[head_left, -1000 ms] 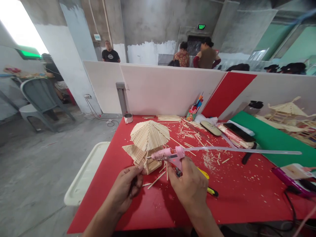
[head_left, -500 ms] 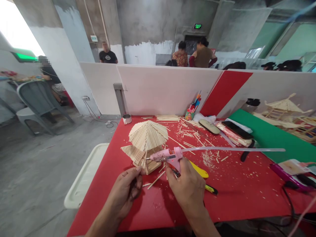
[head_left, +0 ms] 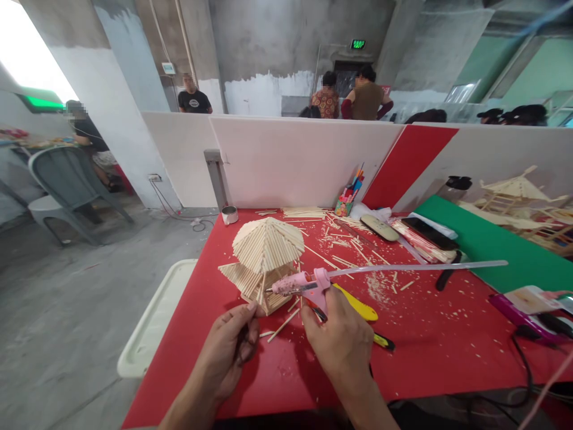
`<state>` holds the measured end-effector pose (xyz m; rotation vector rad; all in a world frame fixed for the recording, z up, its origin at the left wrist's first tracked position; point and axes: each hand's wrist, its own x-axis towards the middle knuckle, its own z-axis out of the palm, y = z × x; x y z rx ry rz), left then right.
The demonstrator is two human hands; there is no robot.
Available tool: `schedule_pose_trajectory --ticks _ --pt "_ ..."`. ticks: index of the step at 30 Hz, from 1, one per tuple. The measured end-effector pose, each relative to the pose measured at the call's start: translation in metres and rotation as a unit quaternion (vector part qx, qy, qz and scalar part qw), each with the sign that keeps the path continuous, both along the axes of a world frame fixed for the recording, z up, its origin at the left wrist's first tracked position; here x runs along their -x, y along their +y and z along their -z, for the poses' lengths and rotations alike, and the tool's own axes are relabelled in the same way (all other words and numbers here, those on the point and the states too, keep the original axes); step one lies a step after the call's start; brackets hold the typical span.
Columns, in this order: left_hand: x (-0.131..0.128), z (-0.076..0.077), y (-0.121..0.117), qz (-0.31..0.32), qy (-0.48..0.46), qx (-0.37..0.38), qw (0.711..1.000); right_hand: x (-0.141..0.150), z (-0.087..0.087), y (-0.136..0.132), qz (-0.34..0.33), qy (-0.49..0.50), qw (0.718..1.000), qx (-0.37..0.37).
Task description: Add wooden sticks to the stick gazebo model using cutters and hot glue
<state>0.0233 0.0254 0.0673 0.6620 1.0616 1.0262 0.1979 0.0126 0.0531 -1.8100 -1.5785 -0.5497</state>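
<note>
A small pavilion model (head_left: 268, 243) built of thin wooden sticks stands on the red table, with a pointed many-sided roof above a lower roof and a stick base. My left hand (head_left: 233, 334) is closed, thumb and forefinger pinching at the model's front left corner; a thin piece between the fingertips is too small to make out. My right hand (head_left: 342, 337) grips a pink hot glue gun (head_left: 320, 286) by its handle. The gun's nozzle points left, at a slanted stick under the roof near my left fingertips. A long clear glue stick (head_left: 416, 267) sticks out of its back.
Near my right hand lie a yellow-handled tool (head_left: 360, 306) and a yellow-black cutter (head_left: 383, 341). Loose sticks (head_left: 304, 212) and shavings cover the back of the table (head_left: 430, 358). A pen cup (head_left: 344, 205), tape roll (head_left: 230, 215) and phone (head_left: 430, 233) stand or lie farther back.
The glue gun's rear end and glue stick have shifted very slightly left, the nozzle staying by the same corner. My left hand keeps its pinch; the model stays put.
</note>
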Motion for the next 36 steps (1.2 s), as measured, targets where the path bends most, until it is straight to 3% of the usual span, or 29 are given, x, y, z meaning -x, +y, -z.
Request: schedule_pose_trajectory --ticks 36 --pt "-0.0016 0.0019 -0.0029 -0.007 -0.005 0.0 1.0 -0.0001 -0.0024 0.0006 -0.027 0.0 1.0 -0.008"
